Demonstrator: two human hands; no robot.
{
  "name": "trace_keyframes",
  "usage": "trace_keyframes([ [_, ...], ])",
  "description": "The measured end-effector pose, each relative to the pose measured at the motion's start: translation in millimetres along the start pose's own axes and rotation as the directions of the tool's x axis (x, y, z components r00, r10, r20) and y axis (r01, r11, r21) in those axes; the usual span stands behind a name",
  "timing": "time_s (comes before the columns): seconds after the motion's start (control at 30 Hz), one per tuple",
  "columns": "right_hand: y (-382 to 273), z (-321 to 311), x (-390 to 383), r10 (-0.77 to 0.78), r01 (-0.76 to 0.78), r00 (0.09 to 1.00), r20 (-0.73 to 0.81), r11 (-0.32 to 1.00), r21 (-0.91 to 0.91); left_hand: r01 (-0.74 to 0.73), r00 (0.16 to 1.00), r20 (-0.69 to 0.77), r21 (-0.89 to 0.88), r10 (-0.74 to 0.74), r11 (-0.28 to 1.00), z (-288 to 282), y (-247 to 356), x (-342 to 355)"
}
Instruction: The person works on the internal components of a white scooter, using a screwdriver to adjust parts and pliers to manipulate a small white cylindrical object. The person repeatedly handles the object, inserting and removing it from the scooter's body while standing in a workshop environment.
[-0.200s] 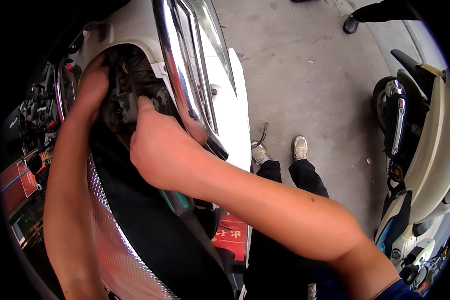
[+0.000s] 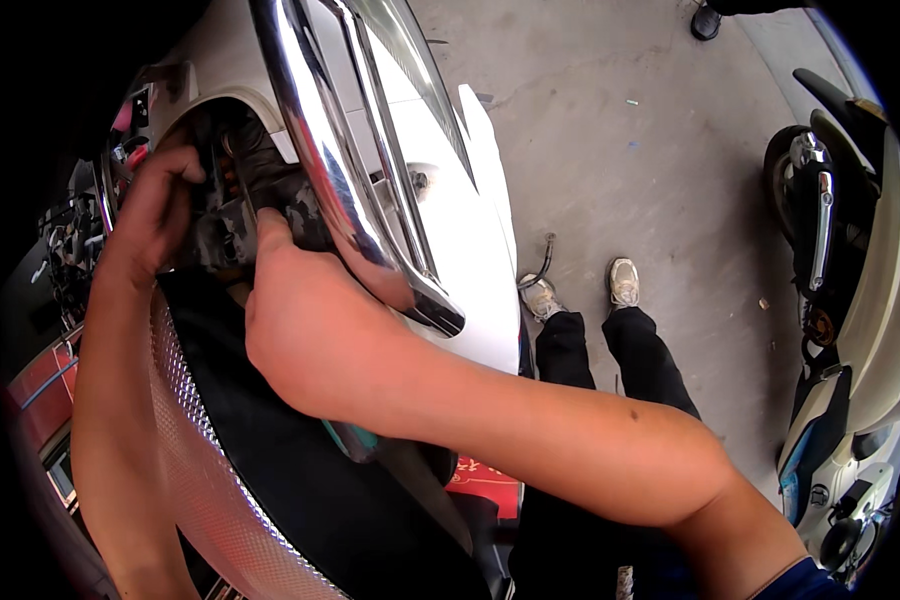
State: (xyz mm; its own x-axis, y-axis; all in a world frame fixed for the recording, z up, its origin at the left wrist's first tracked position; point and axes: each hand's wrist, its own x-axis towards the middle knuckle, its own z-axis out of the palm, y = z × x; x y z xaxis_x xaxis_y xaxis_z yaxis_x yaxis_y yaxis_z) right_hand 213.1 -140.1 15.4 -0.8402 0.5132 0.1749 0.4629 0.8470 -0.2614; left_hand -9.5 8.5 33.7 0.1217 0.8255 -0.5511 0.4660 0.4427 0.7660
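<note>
A cream scooter's front body has an arched opening (image 2: 235,215) with dark, dusty parts and a bit of orange inside. My right hand (image 2: 305,320) is closed round a screwdriver, its index finger stretched along the thin shaft into the opening. The screwdriver's teal and grey handle end (image 2: 355,441) shows below my wrist; its tip is lost among the dark parts. At the opening's left edge is my left hand (image 2: 155,205), fingers loosely bent and apart from the thumb, with nothing visible in them. Its fingertips are partly hidden.
Chrome trim (image 2: 320,140) and a white panel (image 2: 485,260) lie right of the opening. Below stretches a black seat (image 2: 300,490) with a silver textured edge (image 2: 215,440). Another scooter (image 2: 850,330) stands at the right. My shoes (image 2: 624,283) are on the concrete floor.
My left hand has drawn back out of the opening toward its left edge. My right hand keeps the screwdriver in the opening. The whole view has shifted slightly.
</note>
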Motion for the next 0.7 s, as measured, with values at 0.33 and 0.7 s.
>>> trace_keyframes([
  [0.33,7,10,-12,-0.08,0.081,0.997,0.008,0.993,-0.087,0.147,0.91,-0.366,-0.159,-0.196,0.976,60,11,25],
  [0.7,-12,29,9,0.622,-0.44,0.758,0.196,0.266,0.858,0.13,0.885,-0.434,-0.114,-0.167,0.985,74,13,29],
])
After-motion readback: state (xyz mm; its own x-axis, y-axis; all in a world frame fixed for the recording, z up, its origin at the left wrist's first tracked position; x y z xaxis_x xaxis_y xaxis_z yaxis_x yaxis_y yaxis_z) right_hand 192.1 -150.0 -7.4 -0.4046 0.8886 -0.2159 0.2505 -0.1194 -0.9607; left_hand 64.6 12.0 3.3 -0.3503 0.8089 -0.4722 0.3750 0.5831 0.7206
